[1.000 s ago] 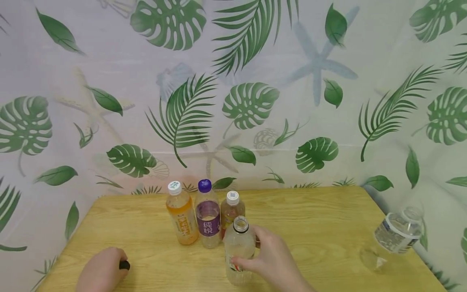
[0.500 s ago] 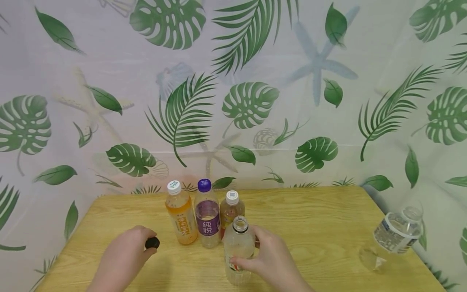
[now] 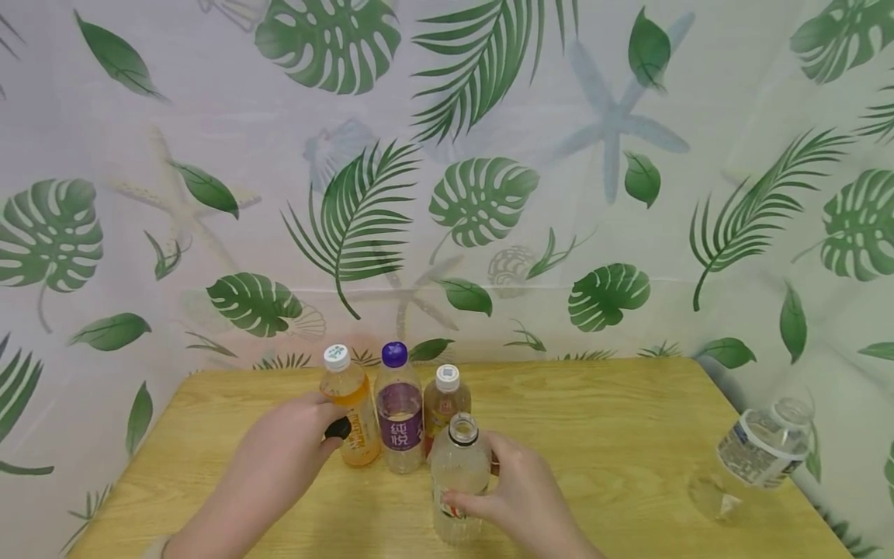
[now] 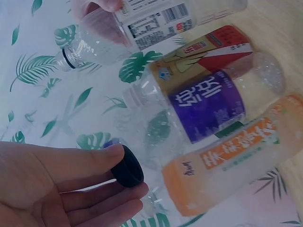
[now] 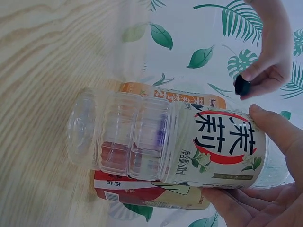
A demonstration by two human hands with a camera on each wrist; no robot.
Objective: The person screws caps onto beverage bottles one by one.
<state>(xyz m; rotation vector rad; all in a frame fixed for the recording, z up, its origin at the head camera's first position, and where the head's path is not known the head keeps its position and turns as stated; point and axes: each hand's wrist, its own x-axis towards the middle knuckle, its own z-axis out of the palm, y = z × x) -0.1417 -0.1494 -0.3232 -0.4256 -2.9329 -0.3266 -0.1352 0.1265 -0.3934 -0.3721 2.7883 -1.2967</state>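
Note:
Between thumb and fingers, my left hand (image 3: 289, 442) pinches a black bottle cap (image 4: 128, 168), raised in front of the orange-labelled bottle. My right hand (image 3: 520, 489) grips a clear, uncapped bottle (image 3: 459, 473) that stands upright on the table; its white label (image 5: 220, 146) carries green characters and a red ring. The open mouth (image 3: 463, 428) of this bottle has a black ring at the neck. Some space separates the cap from that mouth. In the right wrist view the left hand with the cap appears beyond the bottle.
Behind stand an orange-labelled bottle (image 3: 359, 419) with a white cap, a purple-labelled bottle (image 3: 400, 415) with a purple cap, and a white-capped bottle (image 3: 447, 400). Another clear uncapped bottle (image 3: 761, 446) is at the right edge of the wooden table (image 3: 594, 435). A leaf-patterned cloth (image 3: 524, 194) hangs behind.
My left hand has moved right and away from me with the black cap, from the table's left side to in front of the orange-labelled bottle. My right hand keeps its grip on the bottle.

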